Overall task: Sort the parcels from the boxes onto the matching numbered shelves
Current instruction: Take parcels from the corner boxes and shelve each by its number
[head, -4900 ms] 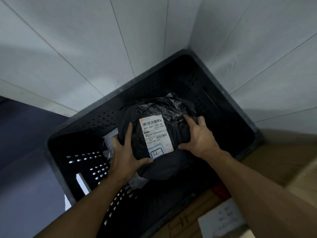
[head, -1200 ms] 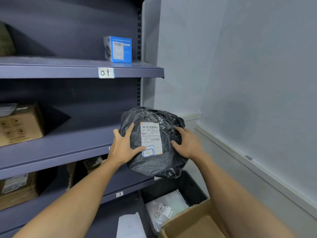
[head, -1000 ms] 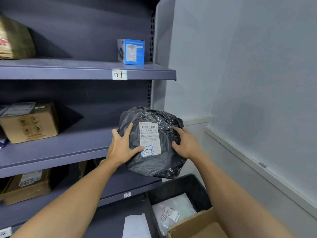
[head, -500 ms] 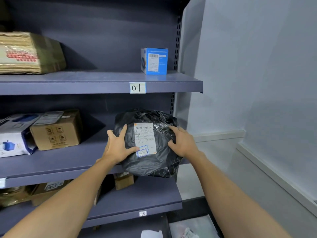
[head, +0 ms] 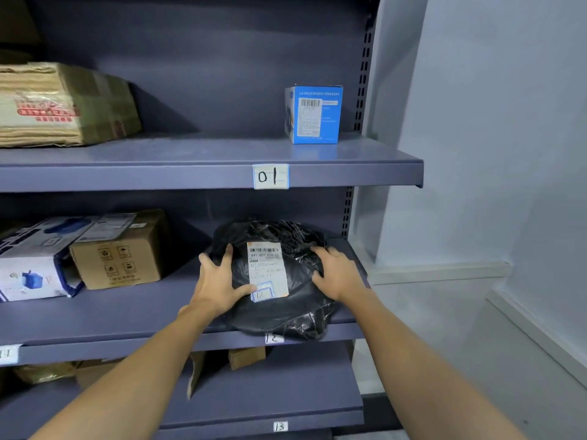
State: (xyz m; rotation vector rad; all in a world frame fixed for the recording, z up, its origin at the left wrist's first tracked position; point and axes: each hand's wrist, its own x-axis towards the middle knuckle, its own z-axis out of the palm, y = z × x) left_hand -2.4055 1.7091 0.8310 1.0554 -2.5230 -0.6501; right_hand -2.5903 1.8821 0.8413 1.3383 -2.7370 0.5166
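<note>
A black plastic-wrapped parcel (head: 286, 300) with a white shipping label hand-marked 12 lies on the middle shelf (head: 133, 315), its front edge overhanging the shelf tag reading 12 (head: 273, 338). My left hand (head: 219, 281) grips the parcel's left side, thumb across the lower corner of the label. My right hand (head: 336, 271) grips its right side, fingers curled over the wrap.
The top shelf, tagged 01 (head: 271, 176), carries a blue box (head: 313, 114) and a brown carton (head: 63, 104). On the middle shelf at left sit a cardboard box (head: 120, 252) and a white-blue box (head: 35, 265). Tags 11 (head: 8, 354) and 13 (head: 280, 426) mark other shelves. A white wall stands at right.
I lifted the parcel out of the black crate, turned to the shelving and moved it forward; it now rests on the shelf tagged 12, with both hands still holding it.
</note>
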